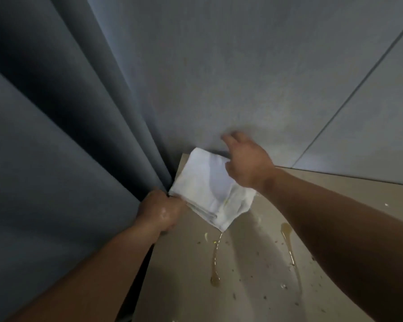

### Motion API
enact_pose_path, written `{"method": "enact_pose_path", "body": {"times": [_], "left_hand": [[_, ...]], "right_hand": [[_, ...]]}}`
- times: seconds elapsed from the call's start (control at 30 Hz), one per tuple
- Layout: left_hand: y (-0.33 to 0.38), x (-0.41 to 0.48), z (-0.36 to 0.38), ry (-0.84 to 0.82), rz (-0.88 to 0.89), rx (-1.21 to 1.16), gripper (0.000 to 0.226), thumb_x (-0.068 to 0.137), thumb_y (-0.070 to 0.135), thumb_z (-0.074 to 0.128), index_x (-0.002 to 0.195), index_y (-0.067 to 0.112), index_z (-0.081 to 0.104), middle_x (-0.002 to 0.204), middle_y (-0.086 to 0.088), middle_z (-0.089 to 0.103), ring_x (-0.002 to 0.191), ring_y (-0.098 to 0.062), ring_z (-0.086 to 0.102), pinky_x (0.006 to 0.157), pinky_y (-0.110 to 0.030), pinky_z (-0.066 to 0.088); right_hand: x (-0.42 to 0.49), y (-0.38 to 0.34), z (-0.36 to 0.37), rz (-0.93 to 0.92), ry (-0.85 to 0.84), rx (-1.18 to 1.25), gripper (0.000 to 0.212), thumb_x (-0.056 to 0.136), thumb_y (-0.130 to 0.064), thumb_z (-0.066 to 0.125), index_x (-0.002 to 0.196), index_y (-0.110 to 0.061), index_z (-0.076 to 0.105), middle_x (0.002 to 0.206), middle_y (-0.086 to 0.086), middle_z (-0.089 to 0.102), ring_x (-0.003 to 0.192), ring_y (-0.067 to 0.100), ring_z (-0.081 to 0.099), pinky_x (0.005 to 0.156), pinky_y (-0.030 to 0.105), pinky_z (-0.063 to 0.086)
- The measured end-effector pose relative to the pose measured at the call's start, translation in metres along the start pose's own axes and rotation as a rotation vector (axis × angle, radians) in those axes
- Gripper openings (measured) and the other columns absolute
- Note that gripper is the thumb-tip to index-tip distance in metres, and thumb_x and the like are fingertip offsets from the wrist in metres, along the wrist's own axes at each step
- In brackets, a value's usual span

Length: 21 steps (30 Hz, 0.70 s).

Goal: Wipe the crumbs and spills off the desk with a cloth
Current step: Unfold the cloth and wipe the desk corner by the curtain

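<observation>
A folded white cloth (207, 189), stained pale yellow near its lower edge, is held above the far left corner of the beige desk (184, 275). My left hand (159, 210) grips the cloth's near left corner at the desk's left edge. My right hand (247, 159) hovers over the cloth's far right side with its fingers spread and blurred; whether it touches the cloth is unclear. Two amber streaks of spilled liquid (215, 261) (289, 245) run across the desk below the cloth. Dark and pale crumbs (261, 282) are scattered around the streaks.
A grey curtain (68, 135) hangs in folds right against the desk's left edge. A grey panelled wall (254, 77) rises behind the desk, with a seam running diagonally at the right.
</observation>
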<state>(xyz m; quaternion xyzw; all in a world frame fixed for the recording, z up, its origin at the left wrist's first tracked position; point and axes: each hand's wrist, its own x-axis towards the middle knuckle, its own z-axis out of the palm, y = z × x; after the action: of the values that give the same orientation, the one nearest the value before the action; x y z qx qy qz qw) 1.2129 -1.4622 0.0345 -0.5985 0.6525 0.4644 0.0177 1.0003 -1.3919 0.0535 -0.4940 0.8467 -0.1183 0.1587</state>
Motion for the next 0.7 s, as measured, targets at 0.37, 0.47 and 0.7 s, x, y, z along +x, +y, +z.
{"method": "enact_pose_path", "body": {"times": [0.37,0.47,0.7], "left_hand": [[0.033,0.116,0.042,-0.062,0.917,0.942,0.070,0.101,0.032,0.045,0.161,0.039,0.010,0.170,0.008,0.003,0.153,-0.021,0.006,0.123,-0.044,0.022],[0.033,0.116,0.047,-0.054,0.869,0.863,0.063,0.099,0.034,0.045,0.158,0.040,0.020,0.167,0.010,0.011,0.150,-0.022,0.009,0.122,-0.045,0.020],[0.015,0.092,0.048,-0.048,0.794,0.790,0.054,0.103,0.035,0.041,0.155,0.038,0.028,0.166,0.007,0.014,0.150,-0.023,0.012,0.125,-0.046,0.021]], "right_hand": [[0.000,0.010,0.114,-0.038,-0.043,-0.077,0.100,0.078,-0.087,0.032,0.161,-0.038,0.006,0.173,0.008,-0.008,0.159,0.032,-0.015,0.124,0.063,-0.005],[0.001,0.018,0.115,-0.058,-0.006,-0.095,0.096,0.073,-0.087,0.026,0.158,-0.042,0.021,0.172,0.006,0.004,0.159,0.031,-0.001,0.124,0.063,0.004],[-0.016,0.019,0.114,-0.113,-0.023,-0.058,0.093,0.074,-0.085,0.022,0.156,-0.043,0.031,0.172,0.001,0.012,0.159,0.028,0.006,0.126,0.058,0.003]]}}
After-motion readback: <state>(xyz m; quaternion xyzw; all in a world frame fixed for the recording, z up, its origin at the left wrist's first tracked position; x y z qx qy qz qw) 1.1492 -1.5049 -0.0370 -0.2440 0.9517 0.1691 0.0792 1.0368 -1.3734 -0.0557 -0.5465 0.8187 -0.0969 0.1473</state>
